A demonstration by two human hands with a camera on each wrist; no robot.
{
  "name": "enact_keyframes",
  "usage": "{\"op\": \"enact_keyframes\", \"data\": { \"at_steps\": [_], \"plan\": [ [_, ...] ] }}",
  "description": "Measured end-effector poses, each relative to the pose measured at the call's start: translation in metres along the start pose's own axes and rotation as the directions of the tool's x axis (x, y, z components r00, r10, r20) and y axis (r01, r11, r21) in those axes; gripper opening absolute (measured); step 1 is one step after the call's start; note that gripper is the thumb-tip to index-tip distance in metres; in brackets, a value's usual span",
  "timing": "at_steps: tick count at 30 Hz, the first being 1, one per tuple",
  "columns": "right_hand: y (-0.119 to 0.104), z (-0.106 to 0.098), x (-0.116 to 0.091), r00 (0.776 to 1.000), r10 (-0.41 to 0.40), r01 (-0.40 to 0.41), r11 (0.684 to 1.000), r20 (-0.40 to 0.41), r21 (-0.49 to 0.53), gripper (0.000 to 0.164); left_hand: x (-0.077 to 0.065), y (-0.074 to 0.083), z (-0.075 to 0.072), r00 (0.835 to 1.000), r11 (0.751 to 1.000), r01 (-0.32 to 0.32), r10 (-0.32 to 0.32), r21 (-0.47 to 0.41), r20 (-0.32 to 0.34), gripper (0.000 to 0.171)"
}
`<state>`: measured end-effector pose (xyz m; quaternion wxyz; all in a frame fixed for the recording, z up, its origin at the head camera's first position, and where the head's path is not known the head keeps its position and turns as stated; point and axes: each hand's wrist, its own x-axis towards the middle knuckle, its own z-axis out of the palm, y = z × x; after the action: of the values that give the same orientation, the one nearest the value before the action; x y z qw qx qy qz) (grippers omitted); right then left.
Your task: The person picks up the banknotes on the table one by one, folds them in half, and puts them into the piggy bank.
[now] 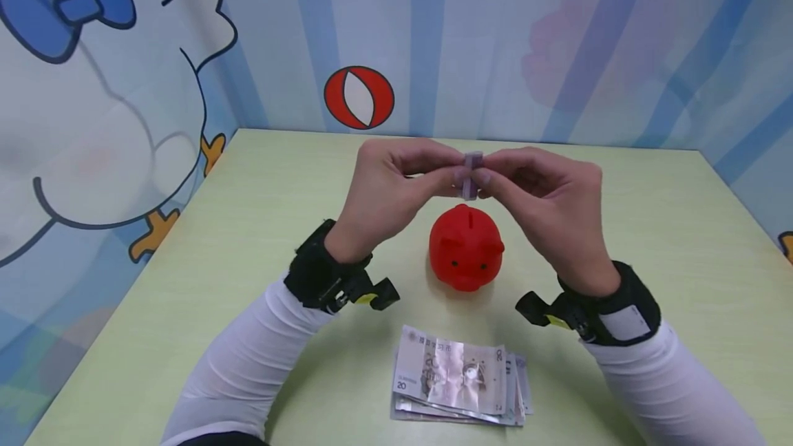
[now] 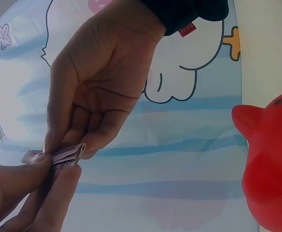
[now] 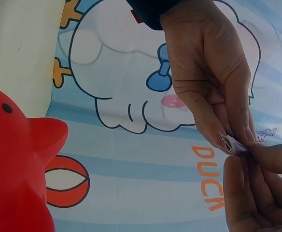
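A folded purple banknote [image 1: 473,159], pressed into a narrow strip, is held above the red piggy bank [image 1: 466,253]. My left hand [image 1: 396,188] pinches it between thumb and fingers from one side. From the other side my right hand [image 1: 548,202] pinches the same note, and the two thumbs nearly meet. In the left wrist view the banknote's [image 2: 69,155] stacked layers show at its end. The right wrist view shows the folded end of the note [image 3: 228,144] between the fingertips. On top of the piggy bank is a slot, just below the hands.
A loose stack of banknotes [image 1: 455,380], with a 20 on top, lies on the pale table [image 1: 217,336] nearer to me. Behind the table stands a blue striped backdrop [image 1: 471,40] with cartoon prints. Each wrist wears a black camera strap.
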<state>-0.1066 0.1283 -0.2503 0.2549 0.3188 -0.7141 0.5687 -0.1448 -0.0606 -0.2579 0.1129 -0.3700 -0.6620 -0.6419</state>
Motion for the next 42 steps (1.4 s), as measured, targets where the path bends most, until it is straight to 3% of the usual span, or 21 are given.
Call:
{"op": "enact_keyframes", "data": {
  "at_steps": [10,17,34,42],
  "plan": [
    [0.022,-0.004,-0.002,1.0,-0.003,0.003,1.0,0.025,0.001,0.033,0.0,0.0,0.0,1.0,1.0,0.018,-0.018,-0.017,-0.006,0.021],
    [0.022,-0.007,-0.003,0.996,0.068,-0.066,0.998,0.055,-0.023,0.033,0.001,0.001,-0.001,1.0,1.0,0.006,-0.007,-0.014,-0.028,0.021],
    [0.022,-0.007,-0.002,0.993,0.068,-0.064,0.997,0.093,-0.042,0.032,0.001,-0.002,0.0,1.0,0.999,0.016,-0.017,-0.033,-0.025,0.021],
    [0.024,-0.009,0.0,0.988,0.089,-0.081,0.995,0.126,-0.063,0.033,0.002,-0.011,0.0,0.999,1.0,0.021,-0.02,-0.012,0.039,0.023]
  ]
}}
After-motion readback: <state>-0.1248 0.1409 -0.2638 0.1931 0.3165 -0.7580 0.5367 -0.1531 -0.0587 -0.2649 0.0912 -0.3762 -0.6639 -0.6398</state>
